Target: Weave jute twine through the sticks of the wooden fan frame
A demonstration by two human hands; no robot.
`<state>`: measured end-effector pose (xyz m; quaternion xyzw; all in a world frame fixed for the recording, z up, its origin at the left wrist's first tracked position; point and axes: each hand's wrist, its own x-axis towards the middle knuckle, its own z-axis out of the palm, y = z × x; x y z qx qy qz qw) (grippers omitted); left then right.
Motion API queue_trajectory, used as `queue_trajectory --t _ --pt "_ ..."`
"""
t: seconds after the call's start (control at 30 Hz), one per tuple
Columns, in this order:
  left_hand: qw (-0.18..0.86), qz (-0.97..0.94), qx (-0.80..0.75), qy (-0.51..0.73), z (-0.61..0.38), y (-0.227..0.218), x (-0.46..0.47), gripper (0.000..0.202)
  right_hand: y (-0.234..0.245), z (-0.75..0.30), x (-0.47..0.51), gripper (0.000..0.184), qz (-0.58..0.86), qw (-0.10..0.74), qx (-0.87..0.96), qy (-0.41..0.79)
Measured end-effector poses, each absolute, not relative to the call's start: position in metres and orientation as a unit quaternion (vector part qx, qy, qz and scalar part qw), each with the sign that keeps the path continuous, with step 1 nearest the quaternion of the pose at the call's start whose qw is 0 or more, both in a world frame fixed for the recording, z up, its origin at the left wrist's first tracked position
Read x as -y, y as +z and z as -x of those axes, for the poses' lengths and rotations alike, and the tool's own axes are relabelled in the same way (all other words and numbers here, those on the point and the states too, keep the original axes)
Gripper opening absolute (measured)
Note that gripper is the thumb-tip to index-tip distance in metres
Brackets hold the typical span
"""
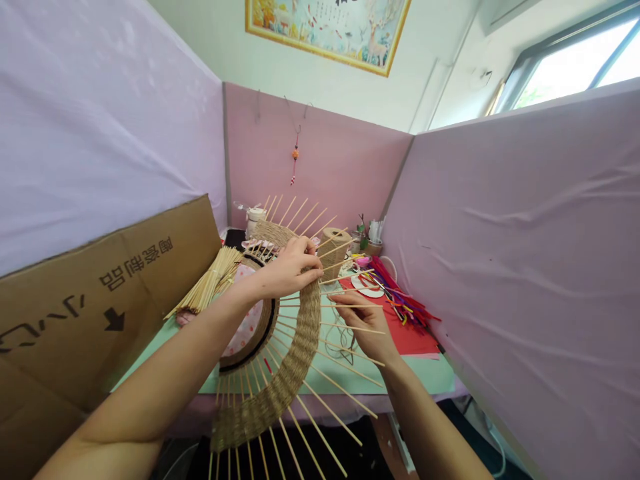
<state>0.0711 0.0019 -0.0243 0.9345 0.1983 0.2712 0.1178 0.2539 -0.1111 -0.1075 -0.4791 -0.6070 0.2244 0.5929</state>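
A round woven piece stands tilted in front of me, with a twine-woven band [303,340] around thin sticks [345,363] that radiate outward. Its inner ring [273,327] has a dark stripe and surrounds pink patterned cloth [245,333]. My left hand [295,267] is closed on the upper part of the band, thumb and fingers pinching its edge. Among the stick ends at the right, my right hand [364,325] has its thumb and forefinger pressed together on what looks like twine. Loose loops of twine [345,347] hang or lie just below those fingers.
A twine spool [334,250] stands behind the woven piece. Left lies a bundle of sticks [215,277] beside a cardboard sheet [115,313]. Colourful fuzzy strips [400,293] and red sheets [413,337] lie right on the green tabletop [425,377]. Cloth-covered partitions [520,233] enclose the table.
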Motion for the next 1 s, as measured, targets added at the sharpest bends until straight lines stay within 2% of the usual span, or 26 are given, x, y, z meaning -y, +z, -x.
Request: queue_trajectory --t 0.23,0.5,0.8,1.0 --pt "0.109 -0.937 -0.185 0.277 -0.072 -0.027 -0.003 0.022 -0.108 -0.254 0.112 0.016 0.486 0.575 0.619 0.224" --pt "0.127 -0.937 -0.194 0.263 -0.071 -0.023 0.002 0.023 -0.104 -0.255 0.116 0.019 0.495 0.569 0.615 0.228" --pt "0.085 -0.933 -0.19 0.295 -0.074 -0.029 0.004 0.029 -0.103 -0.263 0.117 0.02 0.498 0.535 0.649 0.21" --pt "0.077 -0.931 -0.19 0.301 -0.075 -0.034 0.002 0.029 -0.076 -0.292 0.126 0.023 0.531 0.496 0.658 0.2"
